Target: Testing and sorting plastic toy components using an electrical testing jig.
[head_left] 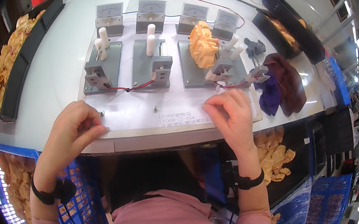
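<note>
My left hand (74,126) is at the board's front left edge, closed loosely with thumb and fingers curled together. Nothing shows in it, and a small metal screw (101,113) is beside its fingers. Over the board's right front, my right hand (234,118) holds thumb and forefinger in a pinch, with no object visible between them. Beyond it, a yellow-orange plastic gear housing (204,47) stands upright on a grey fixture plate (185,69), apart from both hands. White pegs (150,44) and grey clamp blocks (161,71) rise from the neighbouring fixtures.
Several analog meters (151,13) line the back. Red and black wires (129,90) join the clamps. A black tray of yellow parts (26,55) stands at left; a dark cloth (285,85) lies at right. Blue crates (15,151) and a parts bin (306,151) sit below the table edge.
</note>
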### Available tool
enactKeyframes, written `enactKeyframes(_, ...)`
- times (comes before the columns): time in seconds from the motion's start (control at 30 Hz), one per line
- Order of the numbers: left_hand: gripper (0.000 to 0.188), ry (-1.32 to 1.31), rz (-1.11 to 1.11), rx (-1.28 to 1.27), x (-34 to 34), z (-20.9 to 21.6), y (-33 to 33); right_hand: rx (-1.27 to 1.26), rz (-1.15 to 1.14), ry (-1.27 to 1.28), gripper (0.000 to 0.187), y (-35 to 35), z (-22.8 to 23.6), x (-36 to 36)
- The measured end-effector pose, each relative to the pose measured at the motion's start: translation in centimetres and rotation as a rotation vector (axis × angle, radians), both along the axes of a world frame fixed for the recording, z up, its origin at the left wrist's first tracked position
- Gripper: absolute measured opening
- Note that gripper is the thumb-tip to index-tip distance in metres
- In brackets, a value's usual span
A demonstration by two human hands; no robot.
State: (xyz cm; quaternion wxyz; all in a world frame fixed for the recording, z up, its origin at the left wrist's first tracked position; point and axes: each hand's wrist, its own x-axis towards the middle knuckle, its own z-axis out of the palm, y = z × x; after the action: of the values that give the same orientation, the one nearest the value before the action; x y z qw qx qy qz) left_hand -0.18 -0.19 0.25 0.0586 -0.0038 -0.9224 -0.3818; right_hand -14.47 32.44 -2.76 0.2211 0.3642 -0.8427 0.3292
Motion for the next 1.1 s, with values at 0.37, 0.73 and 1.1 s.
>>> enactKeyframes(0.37, 0.020, -0.045, 0.048, 0.051, -0.03, -0.30, -0.17, 0.000, -0.011, 0.038, 0.011, 0.00, -0.24, 0.01)
enactKeyframes(0.73, 0.019, -0.039, 0.049, 0.032, 0.02, -0.47, -0.17, -0.013, -0.019, 0.060, 0.010, 0.06, -0.43, 0.09)
enactKeyframes(1.1, 0.018, -0.049, 0.057, 0.058, 0.08, -0.60, -0.25, -0.016, -0.028, 0.061, 0.011, 0.11, -0.38, 0.11)
